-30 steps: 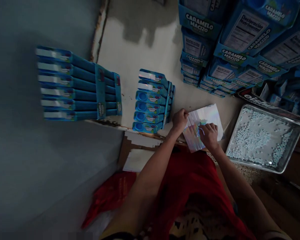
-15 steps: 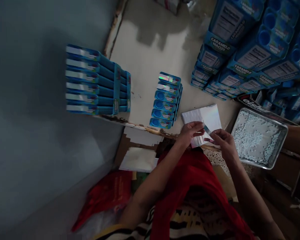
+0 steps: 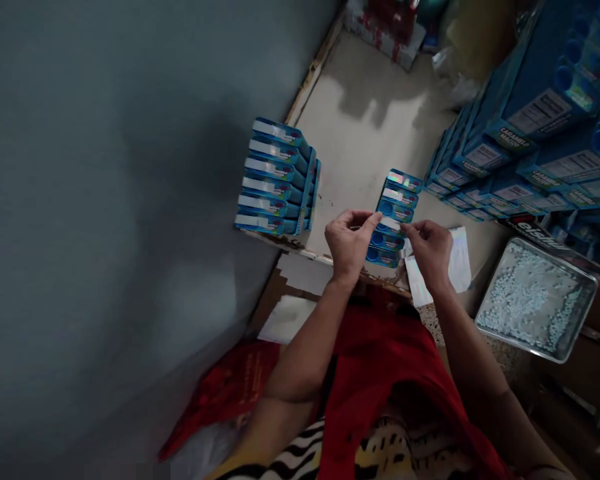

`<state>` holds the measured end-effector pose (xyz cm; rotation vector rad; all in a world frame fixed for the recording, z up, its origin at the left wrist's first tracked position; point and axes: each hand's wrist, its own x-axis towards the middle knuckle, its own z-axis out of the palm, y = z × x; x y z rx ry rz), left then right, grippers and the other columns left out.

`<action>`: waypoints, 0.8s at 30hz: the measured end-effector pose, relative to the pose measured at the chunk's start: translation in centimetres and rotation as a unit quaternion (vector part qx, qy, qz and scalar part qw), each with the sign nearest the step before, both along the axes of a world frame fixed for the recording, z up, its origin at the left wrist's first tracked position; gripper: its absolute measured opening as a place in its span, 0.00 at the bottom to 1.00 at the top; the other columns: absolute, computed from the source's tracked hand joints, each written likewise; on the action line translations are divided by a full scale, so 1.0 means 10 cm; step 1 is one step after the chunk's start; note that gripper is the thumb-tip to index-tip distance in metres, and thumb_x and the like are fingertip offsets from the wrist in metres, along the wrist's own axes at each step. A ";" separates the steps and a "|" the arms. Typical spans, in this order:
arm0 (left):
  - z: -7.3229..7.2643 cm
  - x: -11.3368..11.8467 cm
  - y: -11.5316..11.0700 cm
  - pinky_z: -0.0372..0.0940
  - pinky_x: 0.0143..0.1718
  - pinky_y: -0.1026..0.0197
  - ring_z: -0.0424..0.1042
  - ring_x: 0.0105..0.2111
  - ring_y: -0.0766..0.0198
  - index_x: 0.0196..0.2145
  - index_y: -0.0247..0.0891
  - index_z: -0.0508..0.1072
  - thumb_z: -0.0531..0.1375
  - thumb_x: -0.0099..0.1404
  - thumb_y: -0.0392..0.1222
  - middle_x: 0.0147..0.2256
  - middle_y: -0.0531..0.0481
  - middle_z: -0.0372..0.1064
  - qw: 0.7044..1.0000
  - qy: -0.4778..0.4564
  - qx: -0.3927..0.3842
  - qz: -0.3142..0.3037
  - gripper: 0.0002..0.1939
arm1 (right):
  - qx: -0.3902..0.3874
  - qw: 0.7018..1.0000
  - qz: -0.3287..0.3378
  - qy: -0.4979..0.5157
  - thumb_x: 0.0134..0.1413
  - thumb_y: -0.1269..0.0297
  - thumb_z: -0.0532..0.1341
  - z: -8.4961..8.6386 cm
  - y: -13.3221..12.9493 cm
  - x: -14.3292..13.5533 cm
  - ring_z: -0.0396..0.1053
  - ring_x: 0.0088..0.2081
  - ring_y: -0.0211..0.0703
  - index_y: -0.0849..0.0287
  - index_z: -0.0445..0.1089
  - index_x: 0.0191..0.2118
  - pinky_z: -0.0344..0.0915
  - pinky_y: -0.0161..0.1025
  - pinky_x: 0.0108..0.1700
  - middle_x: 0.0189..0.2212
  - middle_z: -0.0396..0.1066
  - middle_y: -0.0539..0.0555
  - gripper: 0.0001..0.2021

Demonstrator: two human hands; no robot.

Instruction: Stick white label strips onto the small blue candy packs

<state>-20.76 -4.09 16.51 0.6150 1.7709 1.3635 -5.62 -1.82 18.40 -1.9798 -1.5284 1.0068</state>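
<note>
My left hand [image 3: 351, 244] pinches one end of a shiny silver sticker [image 3: 391, 225], and my right hand [image 3: 431, 252] pinches the other end. The sticker lies over one box in a row of blue candy boxes [image 3: 397, 211]; whether it touches the box is hard to tell. Shiny strips cover the two farthest boxes in this row, while round blue holes show on others. A white sticker sheet [image 3: 461, 260] lies by my right hand, partly hidden under the wrist. Left of my left hand stands another group of blue candy boxes [image 3: 275, 180], each with a pale strip.
Tall stacks of blue boxes [image 3: 540, 113] line the right side of the table [image 3: 360, 133]. A metal tray [image 3: 535, 300] of small pale pellets sits at the right. Wrapped packages [image 3: 387, 33] stand at the far end. The wall [image 3: 105, 167] borders the left.
Both hands have moved left and away from me, from above the sticker sheet to the row of boxes, carrying the sticker. The camera view has shifted left.
</note>
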 end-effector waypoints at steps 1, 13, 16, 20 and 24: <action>-0.07 -0.05 0.07 0.70 0.34 0.63 0.75 0.29 0.64 0.29 0.37 0.80 0.73 0.58 0.44 0.27 0.50 0.78 1.000 0.001 0.004 -0.003 0.09 | 0.004 1.000 0.004 -0.022 0.57 0.49 0.68 -0.04 0.09 -0.05 0.67 0.25 0.41 0.58 0.81 0.31 0.56 0.37 0.29 0.20 0.71 0.49 0.16; -0.50 -0.15 0.32 0.72 0.36 0.61 0.78 0.31 0.61 0.32 0.37 0.79 0.71 0.59 0.47 0.30 0.47 0.79 0.997 -0.077 0.010 -0.019 0.10 | 0.008 0.995 0.044 -0.091 0.58 0.53 0.66 -0.21 0.42 -0.20 0.74 0.29 0.47 0.57 0.79 0.30 0.62 0.38 0.33 0.25 0.77 0.52 0.13; -0.52 -0.14 0.31 0.71 0.36 0.61 0.77 0.31 0.62 0.31 0.37 0.79 0.72 0.57 0.48 0.29 0.48 0.78 0.995 -0.097 0.002 -0.015 0.12 | 0.005 0.994 0.040 -0.099 0.57 0.54 0.66 -0.18 0.42 -0.22 0.74 0.29 0.47 0.56 0.78 0.29 0.62 0.40 0.34 0.23 0.76 0.51 0.12; -0.57 -0.09 0.31 0.69 0.37 0.62 0.75 0.30 0.65 0.30 0.37 0.77 0.73 0.53 0.46 0.29 0.51 0.76 0.979 -0.204 -0.024 -0.010 0.13 | 0.020 0.992 0.010 -0.126 0.48 0.50 0.72 -0.23 0.47 -0.15 0.70 0.29 0.46 0.55 0.72 0.27 0.60 0.40 0.35 0.23 0.74 0.50 0.15; -0.70 -0.04 0.40 0.67 0.36 0.62 0.72 0.29 0.66 0.30 0.38 0.73 0.73 0.48 0.42 0.28 0.55 0.73 0.926 -0.360 -0.109 0.000 0.15 | 0.001 0.997 -0.022 -0.077 0.37 0.45 0.77 -0.40 0.53 -0.01 0.64 0.27 0.41 0.53 0.64 0.26 0.56 0.38 0.31 0.23 0.69 0.46 0.25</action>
